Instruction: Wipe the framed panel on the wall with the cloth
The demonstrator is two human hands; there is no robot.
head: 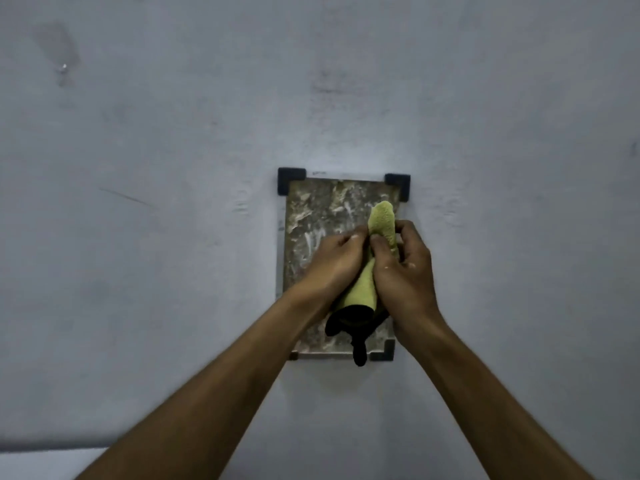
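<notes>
Your left hand (337, 259) reaches up from the lower middle of the frame with its fingers curled, and the thumb and fingertips pinch the left side of the rolled yellow-green terry cloth (382, 220). Your right hand (407, 271) sits just beside it and grips the same roll, thumb pressed on the front and fingers curled round its right side, so the cloth runs between the two hands. The green tip stands above both hands, over the upper right part of the rectangular grey-brown mottled panel (311, 209). Lower down the roll shows again between your wrists and ends in a black part that hangs across the panel's bottom edge, its tip lying over the pale blue-grey painted wall (173, 140) just below. Whether the cloth actually touches the panel surface cannot be told from here. The panel hangs flat on the wall at the centre of the frame, streaked with whitish smears, and is edged by a thin grey frame with black corner pieces (291, 176) at the upper left, upper right and lower right. The lower left corner is mostly behind your left forearm. A small shiny fleck (63, 67) sits on a darker stain at the upper left of the frame, and a lighter band (41, 462) crosses the lower left corner.
</notes>
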